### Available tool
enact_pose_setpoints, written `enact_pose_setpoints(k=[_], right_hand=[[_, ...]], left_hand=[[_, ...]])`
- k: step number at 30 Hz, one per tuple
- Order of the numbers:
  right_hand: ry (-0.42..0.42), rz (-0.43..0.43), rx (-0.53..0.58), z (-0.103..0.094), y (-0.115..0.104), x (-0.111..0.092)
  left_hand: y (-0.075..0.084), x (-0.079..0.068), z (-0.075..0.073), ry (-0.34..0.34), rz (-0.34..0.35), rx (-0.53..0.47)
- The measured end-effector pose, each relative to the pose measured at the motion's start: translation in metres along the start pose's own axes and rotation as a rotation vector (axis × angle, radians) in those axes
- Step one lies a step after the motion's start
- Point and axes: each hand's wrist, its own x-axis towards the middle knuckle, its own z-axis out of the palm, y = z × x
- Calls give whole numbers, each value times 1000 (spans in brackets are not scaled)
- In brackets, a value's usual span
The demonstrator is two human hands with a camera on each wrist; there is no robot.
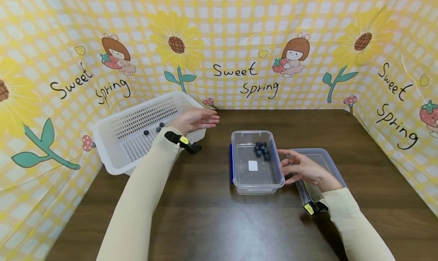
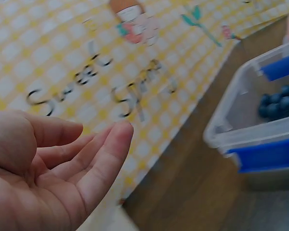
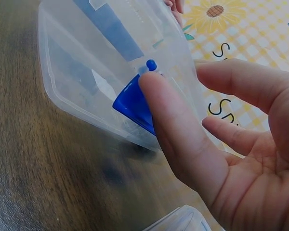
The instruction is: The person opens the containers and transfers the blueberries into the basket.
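Observation:
My left hand (image 1: 196, 119) hovers over the right end of a white slotted basket (image 1: 113, 169), fingers loosely extended to the right. The left wrist view shows nothing in its palm (image 2: 43, 192). A few blueberries (image 1: 146, 132) lie on the basket floor, partly covered by my arm. A clear plastic container (image 1: 258, 191) with blue side latches (image 1: 231, 164) stands mid-table, several blueberries (image 1: 259, 151) grouped in it. My right hand (image 1: 306, 169) is at its right wall, fingers spread and gently bent. In the right wrist view the thumb (image 3: 176, 120) overlaps a blue latch (image 3: 135, 106); contact is unclear.
A clear rectangular lid (image 1: 323, 156) lies right of the container, partly beneath my right hand and wrist. Brown wooden tabletop (image 1: 205, 223) surrounds these things. A yellow checked cloth (image 1: 232, 33) hangs behind and along both sides. A white label (image 1: 253, 166) shows at the container's bottom.

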Motion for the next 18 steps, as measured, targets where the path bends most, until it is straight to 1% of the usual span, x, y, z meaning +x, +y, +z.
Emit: enact_pose_setpoints(k=[4, 6, 10, 15, 18], right_hand=[[2, -1, -1, 0, -1, 1], [3, -1, -2, 0, -1, 0], [-1, -3, 1, 1, -1, 0], [-2, -7, 0, 0, -1, -1], [-5, -10, 0, 0, -1, -1]], left_hand=[[-7, 3, 24, -48, -22, 84], [-10, 5, 35, -77, -41, 104], [-17, 7, 54, -140, -79, 118], [-28, 13, 77, -224, -119, 110], [-38, 18, 90, -248, -142, 109]])
